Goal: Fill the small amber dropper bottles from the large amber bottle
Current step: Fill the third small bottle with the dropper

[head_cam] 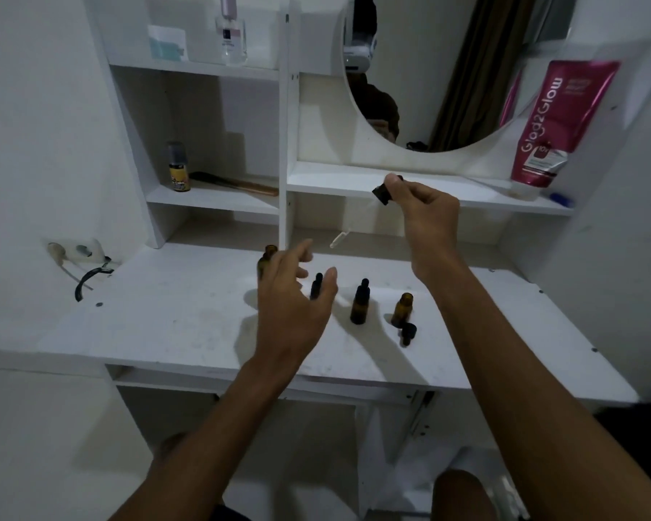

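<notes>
My right hand (425,208) is raised above the desk and pinches a black dropper cap (383,193); its glass pipette (339,238) slants down to the left. My left hand (294,295) hovers with fingers spread, holding nothing. Behind it stands an uncapped amber bottle (267,259), partly hidden. A capped dropper bottle (316,286) shows between its thumb and fingers. To the right stand a capped small amber bottle (359,302) and an uncapped one (403,308), with a loose black dropper cap (407,332) lying in front. Which bottle is the large one I cannot tell.
The bottles stand on a white desk (173,317) under white shelves. A round mirror (448,69) hangs behind. A pink tube (557,122) leans on the right shelf. A small yellow bottle (179,169) and a comb (237,184) sit on the left shelf. A wall socket (76,251) with a cable is at left.
</notes>
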